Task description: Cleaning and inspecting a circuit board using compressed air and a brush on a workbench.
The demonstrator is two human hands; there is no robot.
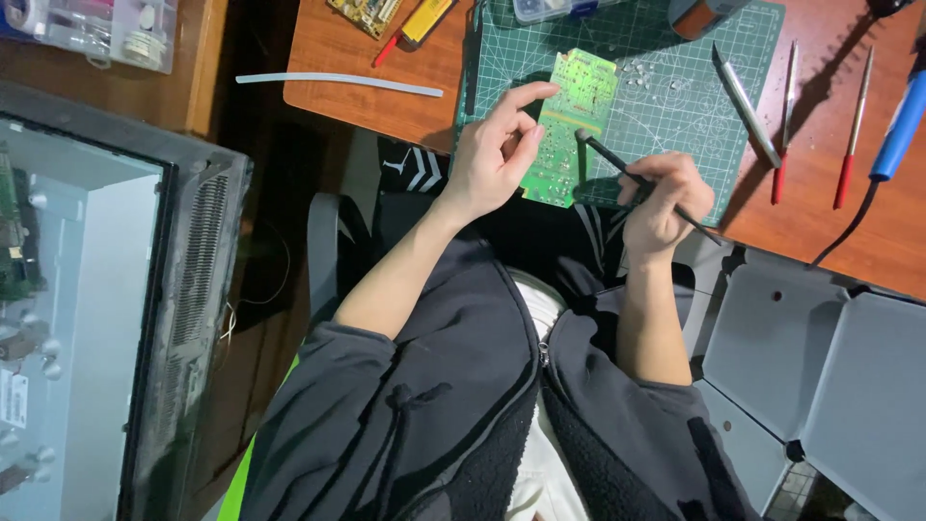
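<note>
Fingers of my left hand [494, 154] pinch the edge of the light green rectangular circuit board [569, 125], which lies on the dark green gridded cutting mat [675, 106] on the brown wooden tabletop [386, 87]. My right hand [664, 198] is closed around a thin black probe [627, 174], its tip touching the board. Beside the mat lie red-handled needle files [783, 125] and a blue-handled soldering iron [902, 121].

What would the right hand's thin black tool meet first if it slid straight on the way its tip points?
Probably the green circuit board: the thin black tool in the right hand already points at its edge, though contact is unclear.
</note>
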